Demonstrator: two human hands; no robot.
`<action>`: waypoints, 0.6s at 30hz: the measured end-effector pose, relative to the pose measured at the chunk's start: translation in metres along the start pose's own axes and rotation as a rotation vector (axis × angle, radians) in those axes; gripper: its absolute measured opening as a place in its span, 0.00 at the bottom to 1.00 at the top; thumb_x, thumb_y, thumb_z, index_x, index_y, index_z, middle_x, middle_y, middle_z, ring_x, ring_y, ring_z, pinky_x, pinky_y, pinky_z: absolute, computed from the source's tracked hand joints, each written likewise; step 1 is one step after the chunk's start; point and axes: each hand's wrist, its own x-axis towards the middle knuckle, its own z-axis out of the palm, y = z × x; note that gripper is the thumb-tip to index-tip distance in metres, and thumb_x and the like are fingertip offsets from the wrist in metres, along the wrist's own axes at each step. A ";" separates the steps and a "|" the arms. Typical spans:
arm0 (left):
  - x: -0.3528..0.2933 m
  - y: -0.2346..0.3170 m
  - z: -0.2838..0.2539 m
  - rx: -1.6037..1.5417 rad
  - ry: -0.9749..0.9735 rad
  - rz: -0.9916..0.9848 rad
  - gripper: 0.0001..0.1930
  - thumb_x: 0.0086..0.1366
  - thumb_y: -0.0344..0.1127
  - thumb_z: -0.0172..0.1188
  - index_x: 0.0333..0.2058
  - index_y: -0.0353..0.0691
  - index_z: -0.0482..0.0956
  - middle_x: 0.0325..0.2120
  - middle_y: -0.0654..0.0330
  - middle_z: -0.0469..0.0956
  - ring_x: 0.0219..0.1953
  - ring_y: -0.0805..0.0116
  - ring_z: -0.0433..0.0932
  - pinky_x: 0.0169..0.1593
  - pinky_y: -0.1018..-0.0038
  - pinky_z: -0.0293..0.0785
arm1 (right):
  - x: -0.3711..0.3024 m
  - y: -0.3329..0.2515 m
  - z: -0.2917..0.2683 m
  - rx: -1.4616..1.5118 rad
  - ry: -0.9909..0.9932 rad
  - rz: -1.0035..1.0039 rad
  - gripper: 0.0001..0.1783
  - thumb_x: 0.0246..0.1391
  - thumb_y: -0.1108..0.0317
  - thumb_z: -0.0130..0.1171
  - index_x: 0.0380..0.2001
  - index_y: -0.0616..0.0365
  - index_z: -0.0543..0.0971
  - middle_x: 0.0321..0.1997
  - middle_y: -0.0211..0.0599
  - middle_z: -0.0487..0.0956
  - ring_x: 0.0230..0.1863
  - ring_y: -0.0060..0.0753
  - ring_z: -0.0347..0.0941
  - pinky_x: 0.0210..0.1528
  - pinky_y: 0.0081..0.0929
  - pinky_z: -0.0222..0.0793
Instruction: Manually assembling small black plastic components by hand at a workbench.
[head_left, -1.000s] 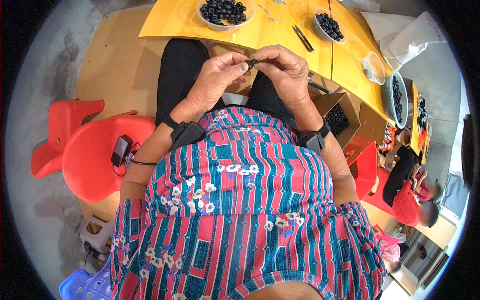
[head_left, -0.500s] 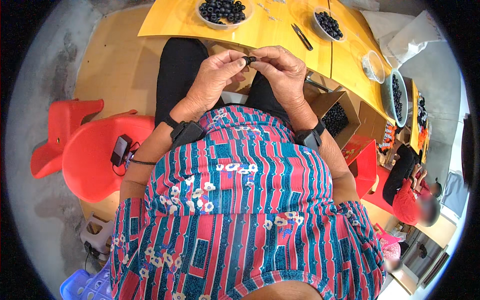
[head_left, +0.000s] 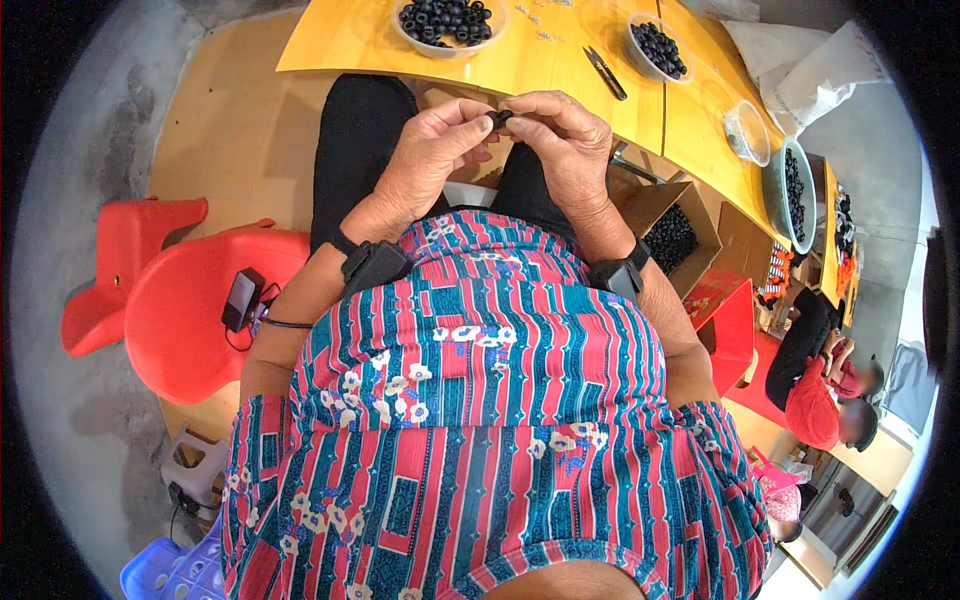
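Observation:
Between my two hands, over my lap and just short of the table edge, is a small black round part (head_left: 499, 119). It resembles the ring-shaped black pieces on the table. My left hand (head_left: 440, 145) pinches it from the left with thumb and forefinger. From the other side my right hand (head_left: 563, 138) grips it, thumb below and forefinger on top. Much of the part is hidden by the fingertips. Beyond my hands, a clear round bowl (head_left: 452, 50) on the yellow table (head_left: 350, 40) holds several black ring-shaped pieces.
Thread snips (head_left: 605, 73) lie right of tiny silvery bits. Further right stand a bowl of black pieces (head_left: 657, 50), a clear tub (head_left: 747, 134) and a large basin (head_left: 790, 195). An open carton (head_left: 690, 225) of black pieces is below. Red chairs (head_left: 215, 310) stand left; a co-worker (head_left: 812, 410) sits far right.
My fingers have shifted slightly on the black part, with my right thumb now further over it. The co-worker at far right has moved the head a little.

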 end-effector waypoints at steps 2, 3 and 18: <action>0.000 -0.001 -0.002 0.000 -0.009 -0.001 0.09 0.64 0.34 0.52 0.41 0.38 0.72 0.32 0.66 0.74 0.34 0.78 0.72 0.41 0.80 0.70 | 0.000 -0.001 0.001 0.068 0.006 0.034 0.11 0.41 0.83 0.59 0.31 0.61 0.80 0.27 0.31 0.77 0.31 0.20 0.75 0.35 0.15 0.70; 0.001 -0.001 -0.002 0.001 -0.008 -0.001 0.09 0.64 0.34 0.52 0.41 0.38 0.72 0.32 0.66 0.74 0.34 0.78 0.72 0.41 0.80 0.70 | 0.000 -0.001 0.001 0.080 0.004 0.043 0.11 0.41 0.84 0.59 0.32 0.61 0.80 0.28 0.32 0.77 0.31 0.21 0.75 0.36 0.15 0.70; 0.002 0.002 0.001 0.126 -0.006 0.023 0.12 0.63 0.36 0.53 0.43 0.36 0.72 0.32 0.65 0.74 0.33 0.79 0.72 0.39 0.82 0.70 | 0.004 0.002 -0.008 0.381 -0.077 0.244 0.14 0.44 0.83 0.57 0.37 0.62 0.78 0.30 0.32 0.78 0.30 0.22 0.74 0.35 0.19 0.71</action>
